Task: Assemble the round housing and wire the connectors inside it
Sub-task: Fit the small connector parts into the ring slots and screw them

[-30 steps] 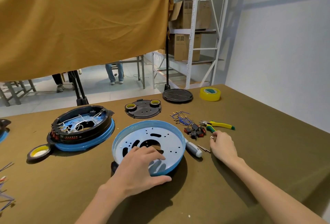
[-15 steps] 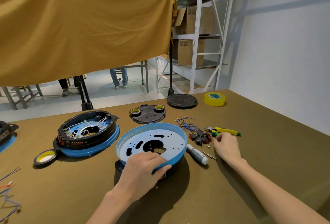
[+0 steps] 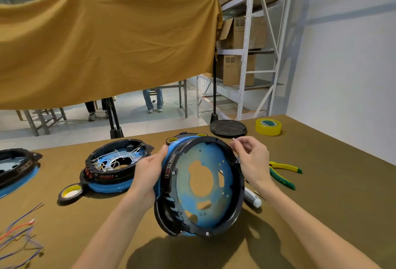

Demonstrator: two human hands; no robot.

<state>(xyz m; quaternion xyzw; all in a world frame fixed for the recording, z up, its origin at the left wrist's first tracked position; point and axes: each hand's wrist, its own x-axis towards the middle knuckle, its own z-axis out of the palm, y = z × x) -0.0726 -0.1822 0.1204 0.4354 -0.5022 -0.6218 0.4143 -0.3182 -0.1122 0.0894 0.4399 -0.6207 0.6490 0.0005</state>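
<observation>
The round housing [image 3: 199, 221], a blue plate inside a black ring, stands tilted on edge in front of me, its open side facing me. My left hand [image 3: 147, 172] grips its left rim. My right hand [image 3: 250, 157] is at the upper right rim and pinches a small silver screw [image 3: 233, 139] between thumb and fingertips. A white-handled screwdriver [image 3: 252, 198] lies on the table just behind the housing's right side.
A wired housing [image 3: 115, 165] on a blue plate sits to the left, with a tape roll [image 3: 69, 192] beside it. Loose wires [image 3: 19, 241] lie at the left edge. Yellow-green pliers [image 3: 282, 174], a yellow tape roll [image 3: 268, 126] and a black lid [image 3: 228, 128] lie at right and back.
The housing has been lifted from flat on the table to standing on edge, black ring facing me. My right hand rose from the table to the rim with a screw.
</observation>
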